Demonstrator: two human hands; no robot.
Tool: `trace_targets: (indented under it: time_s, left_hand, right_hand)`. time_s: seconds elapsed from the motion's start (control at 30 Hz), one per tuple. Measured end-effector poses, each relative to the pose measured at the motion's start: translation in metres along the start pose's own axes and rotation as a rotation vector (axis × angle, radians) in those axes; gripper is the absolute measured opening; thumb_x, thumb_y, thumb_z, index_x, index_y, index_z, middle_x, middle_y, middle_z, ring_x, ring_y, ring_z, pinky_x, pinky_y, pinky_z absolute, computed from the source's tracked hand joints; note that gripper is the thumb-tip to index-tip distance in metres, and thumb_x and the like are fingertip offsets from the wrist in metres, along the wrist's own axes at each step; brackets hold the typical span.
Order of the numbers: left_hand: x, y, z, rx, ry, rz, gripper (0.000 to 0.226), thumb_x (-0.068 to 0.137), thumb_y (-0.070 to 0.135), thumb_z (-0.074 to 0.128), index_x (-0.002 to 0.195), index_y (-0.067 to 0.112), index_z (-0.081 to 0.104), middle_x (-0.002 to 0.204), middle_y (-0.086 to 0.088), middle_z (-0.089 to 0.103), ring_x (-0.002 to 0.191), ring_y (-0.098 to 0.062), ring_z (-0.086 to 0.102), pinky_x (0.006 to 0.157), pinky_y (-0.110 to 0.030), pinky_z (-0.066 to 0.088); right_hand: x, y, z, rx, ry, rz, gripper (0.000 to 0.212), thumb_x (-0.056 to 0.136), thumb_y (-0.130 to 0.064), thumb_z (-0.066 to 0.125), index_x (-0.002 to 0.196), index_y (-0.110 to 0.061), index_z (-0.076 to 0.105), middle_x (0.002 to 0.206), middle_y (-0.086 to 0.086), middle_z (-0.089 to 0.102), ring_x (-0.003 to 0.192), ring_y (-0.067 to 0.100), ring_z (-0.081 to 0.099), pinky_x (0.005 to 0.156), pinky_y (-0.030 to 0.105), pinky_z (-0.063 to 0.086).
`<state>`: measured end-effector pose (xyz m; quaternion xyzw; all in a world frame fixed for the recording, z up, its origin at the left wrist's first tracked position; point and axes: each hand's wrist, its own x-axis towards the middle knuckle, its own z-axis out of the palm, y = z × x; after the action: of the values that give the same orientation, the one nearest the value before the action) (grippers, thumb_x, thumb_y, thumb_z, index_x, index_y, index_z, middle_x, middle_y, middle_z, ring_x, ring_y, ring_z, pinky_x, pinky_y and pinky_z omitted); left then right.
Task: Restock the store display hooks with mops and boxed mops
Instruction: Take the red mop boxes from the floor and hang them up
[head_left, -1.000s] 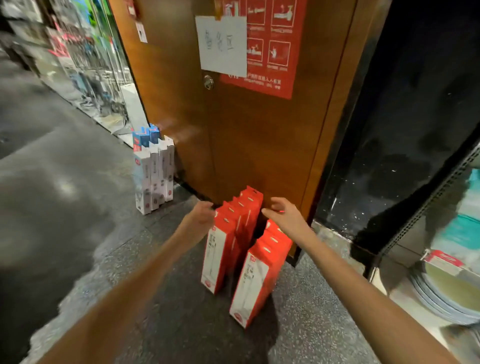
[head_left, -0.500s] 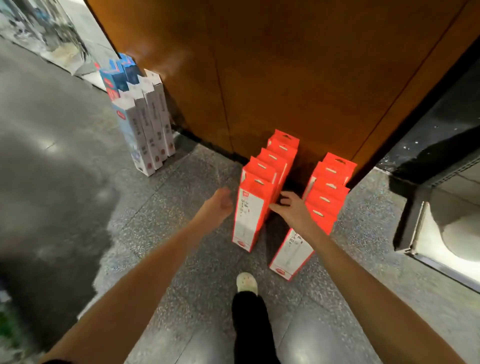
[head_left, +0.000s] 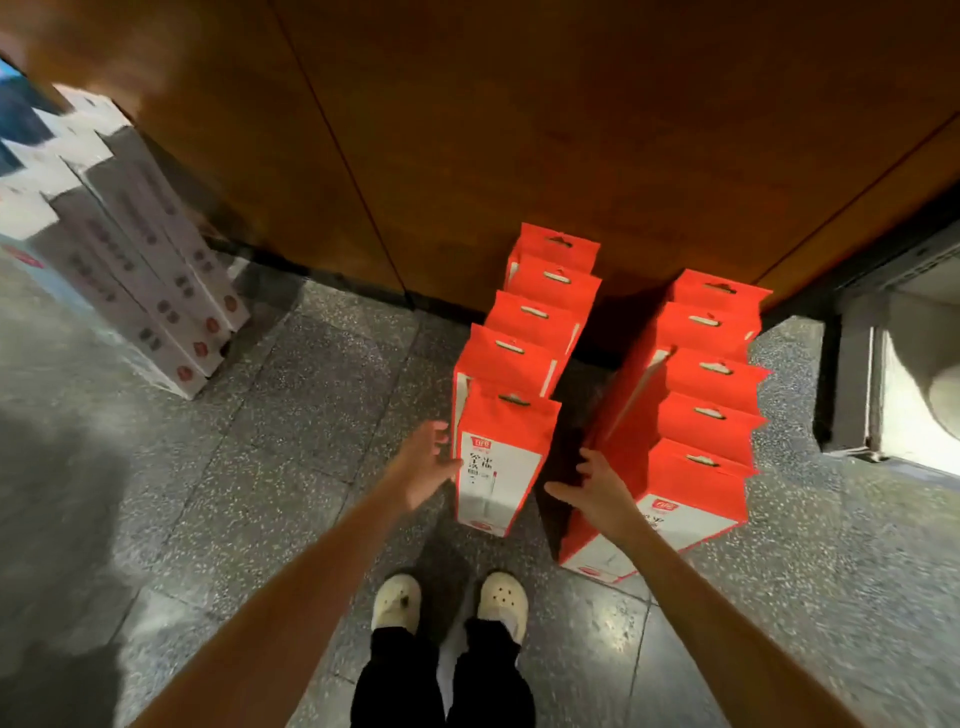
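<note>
Two rows of tall red mop boxes stand on the floor against a wooden wall. The nearest box of the left row (head_left: 501, 457) has a white label on its front. My left hand (head_left: 423, 462) is spread open at that box's left side, fingers close to or touching its edge. My right hand (head_left: 592, 488) is open in the gap between the rows, to the right of that box. The right row (head_left: 696, 415) leans left, with its front box (head_left: 675, 499) just beside my right wrist.
A cluster of white mop boxes (head_left: 130, 249) leans against the wooden wall (head_left: 519, 130) at the left. My two feet in pale clogs (head_left: 452, 603) stand on the speckled grey floor (head_left: 260, 467). A dark metal shelf base (head_left: 852, 384) stands at the right.
My view tilted down and I stepped closer. My left hand went from curled to spread open beside the front left box. My right hand slid lower into the gap between the rows.
</note>
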<state>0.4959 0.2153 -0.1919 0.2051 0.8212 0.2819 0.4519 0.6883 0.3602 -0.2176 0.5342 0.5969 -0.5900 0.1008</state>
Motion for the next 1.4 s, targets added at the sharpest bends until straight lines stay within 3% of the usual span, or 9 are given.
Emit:
trace_targets:
  time_s: [0.1, 0.33, 0.5, 0.63, 0.83, 0.93, 1.07, 1.17, 1.4]
  left_hand:
    - [0.044, -0.023, 0.004, 0.010, -0.068, 0.063, 0.049, 0.080, 0.012, 0.073, 0.120, 0.010, 0.044, 0.112, 0.009, 0.052, 0.106, -0.011, 0.054, 0.079, -0.015, 0.043]
    - [0.109, -0.067, 0.028, -0.091, -0.283, 0.123, 0.079, 0.074, 0.012, 0.078, 0.138, 0.027, 0.034, 0.115, 0.017, 0.058, 0.097, 0.014, 0.056, 0.076, -0.007, 0.047]
    - [0.116, -0.074, 0.026, -0.077, -0.303, 0.139, 0.080, 0.064, 0.031, 0.085, 0.128, 0.043, 0.038, 0.120, 0.011, 0.063, 0.108, -0.007, 0.062, 0.096, -0.037, 0.050]
    - [0.091, -0.054, 0.008, -0.066, -0.277, 0.165, 0.074, 0.064, 0.025, 0.085, 0.117, 0.049, 0.040, 0.114, 0.012, 0.066, 0.105, -0.008, 0.063, 0.095, -0.039, 0.051]
    - [0.020, 0.022, -0.039, -0.198, -0.283, 0.218, 0.076, 0.053, 0.009, 0.088, 0.107, 0.045, 0.050, 0.105, 0.008, 0.067, 0.106, -0.014, 0.063, 0.081, -0.030, 0.056]
    - [-0.030, 0.074, -0.070, -0.095, -0.247, 0.325, 0.078, 0.048, 0.039, 0.091, 0.115, 0.048, 0.052, 0.104, 0.016, 0.071, 0.100, -0.007, 0.067, 0.089, -0.036, 0.054]
    - [-0.114, 0.161, -0.108, -0.018, -0.213, 0.539, 0.061, 0.053, 0.050, 0.086, 0.103, 0.047, 0.051, 0.097, 0.022, 0.069, 0.091, 0.002, 0.067, 0.089, -0.033, 0.054]
    - [-0.177, 0.226, -0.123, -0.036, -0.205, 0.718, 0.047, 0.068, 0.054, 0.074, 0.105, 0.043, 0.046, 0.098, 0.015, 0.068, 0.087, -0.003, 0.068, 0.085, -0.037, 0.056]
    - [-0.305, 0.380, -0.117, -0.100, -0.240, 1.068, 0.072, 0.069, 0.079, 0.046, 0.111, 0.021, 0.050, 0.100, 0.002, 0.071, 0.088, -0.016, 0.070, 0.082, -0.048, 0.056]
  right_hand:
    - [0.040, 0.011, 0.016, 0.060, -0.032, -0.005, 0.112, 0.064, -0.022, 0.088, 0.150, -0.008, 0.017, 0.148, 0.011, 0.034, 0.136, 0.029, 0.037, 0.107, 0.043, 0.037]
    - [0.097, 0.041, 0.051, 0.204, 0.003, -0.165, 0.088, 0.071, 0.001, 0.079, 0.142, -0.013, 0.030, 0.127, 0.004, 0.056, 0.103, 0.003, 0.057, 0.077, 0.016, 0.050]
    - [0.086, 0.040, 0.043, 0.080, 0.007, -0.230, 0.082, 0.067, -0.019, 0.086, 0.134, -0.024, 0.039, 0.123, -0.005, 0.060, 0.114, 0.013, 0.056, 0.090, 0.029, 0.046]
    - [0.055, 0.017, 0.031, 0.038, 0.024, -0.274, 0.083, 0.063, -0.031, 0.088, 0.132, -0.030, 0.041, 0.123, -0.007, 0.060, 0.115, 0.013, 0.056, 0.097, 0.040, 0.047]
    - [-0.033, -0.047, -0.002, 0.059, 0.093, -0.362, 0.089, 0.045, -0.056, 0.087, 0.122, -0.034, 0.049, 0.119, -0.011, 0.065, 0.113, 0.010, 0.059, 0.099, 0.045, 0.047]
    - [-0.102, -0.080, -0.024, 0.100, 0.171, -0.417, 0.084, 0.047, -0.058, 0.088, 0.121, -0.037, 0.053, 0.117, -0.013, 0.067, 0.111, 0.008, 0.061, 0.098, 0.041, 0.049]
    - [-0.216, -0.137, -0.058, 0.167, 0.328, -0.505, 0.065, 0.059, -0.037, 0.089, 0.115, -0.033, 0.057, 0.107, -0.016, 0.069, 0.099, 0.000, 0.064, 0.085, 0.020, 0.049]
    - [-0.297, -0.171, -0.081, 0.224, 0.488, -0.599, 0.068, 0.058, -0.051, 0.085, 0.116, -0.028, 0.059, 0.104, -0.012, 0.070, 0.094, 0.003, 0.066, 0.081, 0.022, 0.051]
    - [-0.471, -0.214, -0.158, 0.364, 0.814, -0.768, 0.063, 0.069, -0.054, 0.075, 0.118, -0.019, 0.058, 0.107, -0.003, 0.071, 0.095, 0.010, 0.069, 0.081, 0.031, 0.058]
